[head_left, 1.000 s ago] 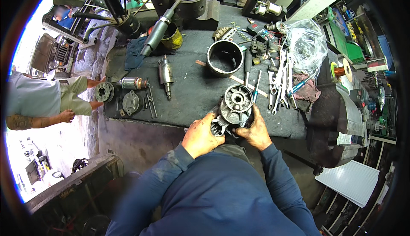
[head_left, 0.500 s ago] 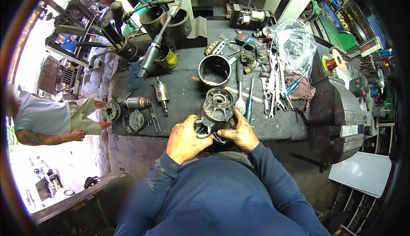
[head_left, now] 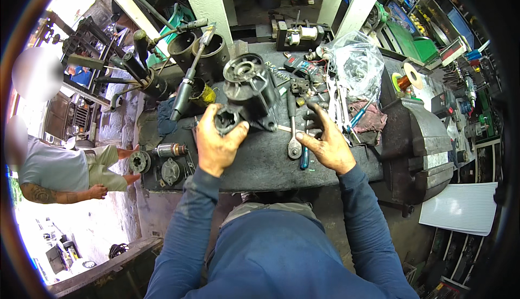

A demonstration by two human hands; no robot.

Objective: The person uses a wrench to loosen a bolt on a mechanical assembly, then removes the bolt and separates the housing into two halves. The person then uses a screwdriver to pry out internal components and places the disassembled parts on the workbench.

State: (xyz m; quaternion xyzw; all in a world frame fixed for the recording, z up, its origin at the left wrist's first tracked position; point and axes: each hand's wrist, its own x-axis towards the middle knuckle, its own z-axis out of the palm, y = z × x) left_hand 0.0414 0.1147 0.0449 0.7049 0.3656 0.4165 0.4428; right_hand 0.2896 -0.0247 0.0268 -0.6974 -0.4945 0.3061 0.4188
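Note:
My left hand [head_left: 216,142] grips a dark cast-metal motor housing [head_left: 252,90] by its smaller round opening, thumb and fingers around that end. The housing is tilted above the bench, its round ribbed end facing up. My right hand [head_left: 331,146] is apart from it, fingers spread, with nothing in it. Beneath and beside the right fingers lie a ratchet wrench [head_left: 293,148] and a blue-handled screwdriver [head_left: 304,159]. To the left on the bench rest a copper-wound armature [head_left: 169,150], a round end cover [head_left: 170,171] and a round metal part [head_left: 140,162].
Several wrenches [head_left: 340,106] and a red-brown rag [head_left: 371,119] lie right of centre, near a clear plastic bag [head_left: 355,63]. A large vise [head_left: 414,150] bounds the right side. Metal pots [head_left: 214,58] stand at the back left. Another person [head_left: 57,161] stands at the far left.
The housing has been lifted and moved left and away from me in my left hand. My right hand has let go and moved right, fingers opened. The view has shifted slightly.

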